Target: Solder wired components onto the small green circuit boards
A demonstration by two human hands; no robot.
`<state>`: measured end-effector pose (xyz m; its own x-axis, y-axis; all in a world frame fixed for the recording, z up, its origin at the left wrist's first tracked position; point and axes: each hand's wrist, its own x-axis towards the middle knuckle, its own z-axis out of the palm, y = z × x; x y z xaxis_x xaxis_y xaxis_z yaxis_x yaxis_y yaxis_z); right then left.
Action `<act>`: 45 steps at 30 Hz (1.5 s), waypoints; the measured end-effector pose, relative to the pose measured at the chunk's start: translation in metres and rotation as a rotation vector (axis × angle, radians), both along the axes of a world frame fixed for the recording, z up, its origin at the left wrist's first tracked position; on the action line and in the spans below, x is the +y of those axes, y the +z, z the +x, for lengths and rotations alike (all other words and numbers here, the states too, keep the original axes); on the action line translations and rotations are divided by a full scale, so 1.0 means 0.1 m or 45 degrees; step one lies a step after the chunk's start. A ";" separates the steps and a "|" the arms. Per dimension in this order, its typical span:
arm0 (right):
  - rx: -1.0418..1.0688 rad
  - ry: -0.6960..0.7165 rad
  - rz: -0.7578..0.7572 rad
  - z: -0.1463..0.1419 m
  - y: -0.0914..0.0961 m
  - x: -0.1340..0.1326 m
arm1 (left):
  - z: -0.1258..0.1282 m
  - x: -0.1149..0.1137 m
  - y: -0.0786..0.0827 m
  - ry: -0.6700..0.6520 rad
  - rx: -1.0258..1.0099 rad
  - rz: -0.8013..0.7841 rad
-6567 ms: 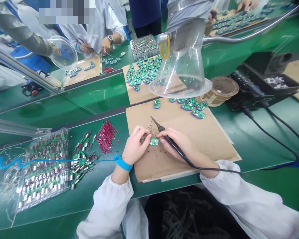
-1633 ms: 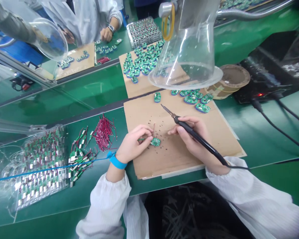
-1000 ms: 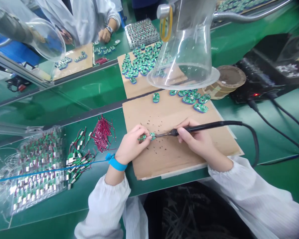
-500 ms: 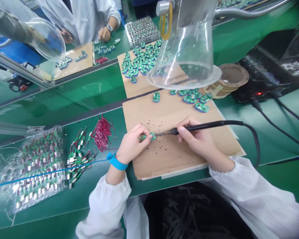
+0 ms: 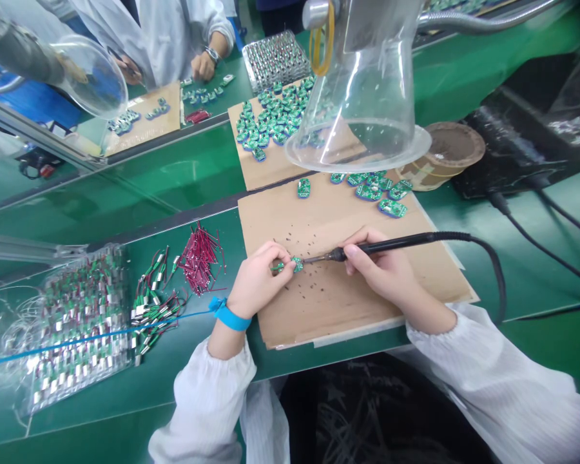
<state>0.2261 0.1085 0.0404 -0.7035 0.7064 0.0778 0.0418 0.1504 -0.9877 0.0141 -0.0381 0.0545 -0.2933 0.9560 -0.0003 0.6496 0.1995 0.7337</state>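
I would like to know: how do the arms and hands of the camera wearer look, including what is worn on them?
Both the left hand and right hand are ungloved. The left sleeve and right sleeve are white, loose and gathered at the cuffs. A bright blue strap with a thin blue cord circles the left wrist.

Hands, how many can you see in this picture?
4: the left hand pinching a green circuit board, the right hand gripping a soldering iron, and, toward the upper left, a co-worker's watch-side hand and other hand. More may be hidden.
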 end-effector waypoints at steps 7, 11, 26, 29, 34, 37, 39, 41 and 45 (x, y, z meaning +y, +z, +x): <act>-0.012 0.024 -0.024 0.01 -0.01 0.00 | 0.00 0.00 0.00 0.002 -0.011 -0.012; 0.008 -0.008 -0.019 0.01 -0.01 0.01 | 0.01 0.01 0.00 0.009 -0.011 -0.014; 0.154 -0.132 -0.123 0.00 -0.04 0.04 | -0.01 0.00 0.03 -0.005 0.004 -0.021; 0.158 -0.131 -0.125 -0.01 -0.04 0.04 | -0.04 -0.01 0.05 -0.003 -0.043 -0.024; 0.155 -0.097 -0.116 0.00 -0.03 0.03 | -0.06 -0.03 0.08 -0.051 -0.207 -0.015; 0.099 -0.051 -0.072 0.01 -0.02 0.02 | -0.04 -0.02 0.07 -0.031 -0.212 -0.060; 0.066 -0.027 -0.056 0.01 -0.01 0.02 | -0.03 -0.02 0.06 -0.005 -0.197 -0.085; 0.052 -0.012 -0.059 0.01 0.00 0.01 | -0.02 -0.02 0.06 -0.010 -0.186 -0.102; 0.026 0.022 -0.069 -0.01 0.03 0.00 | -0.02 -0.01 0.08 -0.029 -0.165 -0.097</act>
